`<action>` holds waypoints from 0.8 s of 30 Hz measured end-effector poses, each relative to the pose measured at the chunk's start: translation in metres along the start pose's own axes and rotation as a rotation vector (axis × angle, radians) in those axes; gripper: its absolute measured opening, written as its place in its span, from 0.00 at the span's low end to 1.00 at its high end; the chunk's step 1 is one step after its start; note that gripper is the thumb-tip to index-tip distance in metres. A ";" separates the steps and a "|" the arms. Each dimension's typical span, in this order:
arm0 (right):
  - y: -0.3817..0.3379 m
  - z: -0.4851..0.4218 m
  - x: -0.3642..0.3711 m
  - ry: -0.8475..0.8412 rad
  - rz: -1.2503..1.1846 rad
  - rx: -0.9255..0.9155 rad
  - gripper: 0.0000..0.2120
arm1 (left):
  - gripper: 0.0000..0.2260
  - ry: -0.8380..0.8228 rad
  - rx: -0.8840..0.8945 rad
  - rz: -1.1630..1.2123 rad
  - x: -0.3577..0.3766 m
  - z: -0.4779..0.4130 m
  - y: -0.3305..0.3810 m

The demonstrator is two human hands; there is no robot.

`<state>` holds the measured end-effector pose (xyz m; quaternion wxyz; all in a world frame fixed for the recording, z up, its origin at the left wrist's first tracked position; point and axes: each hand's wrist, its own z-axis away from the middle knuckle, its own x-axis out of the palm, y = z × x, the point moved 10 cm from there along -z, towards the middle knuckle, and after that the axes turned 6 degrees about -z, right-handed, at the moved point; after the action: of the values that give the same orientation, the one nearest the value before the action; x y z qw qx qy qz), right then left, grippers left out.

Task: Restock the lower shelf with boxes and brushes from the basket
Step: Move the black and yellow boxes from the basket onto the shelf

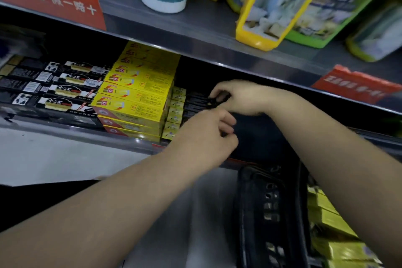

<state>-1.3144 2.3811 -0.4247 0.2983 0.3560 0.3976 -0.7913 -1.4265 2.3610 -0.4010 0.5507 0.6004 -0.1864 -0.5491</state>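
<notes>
Both hands, left [208,130] and right [237,97], pinch black brushes [196,102] on the lower shelf [121,140].

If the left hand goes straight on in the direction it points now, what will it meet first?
Probably the dark narrow boxes on the lower shelf, right of the yellow boxes. The left hand points up into them; depth is unclear.

Legible on the red sign [52,0] clipped to the upper shelf edge: "假一赔十". Printed on the black boxes [65,89] on the lower shelf: "小二黑". All other print too blurred to read.
</notes>
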 end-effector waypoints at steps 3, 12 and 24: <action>0.012 0.075 -0.028 0.151 -0.182 0.008 0.11 | 0.10 -0.044 0.209 -0.157 0.031 0.020 0.044; 0.169 0.230 -0.011 0.417 -0.342 0.400 0.04 | 0.11 -0.281 0.639 -0.550 0.138 0.064 0.109; 0.295 0.206 0.108 0.162 0.212 0.727 0.27 | 0.09 -0.250 0.740 -0.662 0.150 0.055 0.102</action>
<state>-1.2197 2.0382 -0.5455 0.2004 0.5390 0.0744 -0.8147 -1.3860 2.1789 -0.3690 0.0713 0.7119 -0.2326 -0.6589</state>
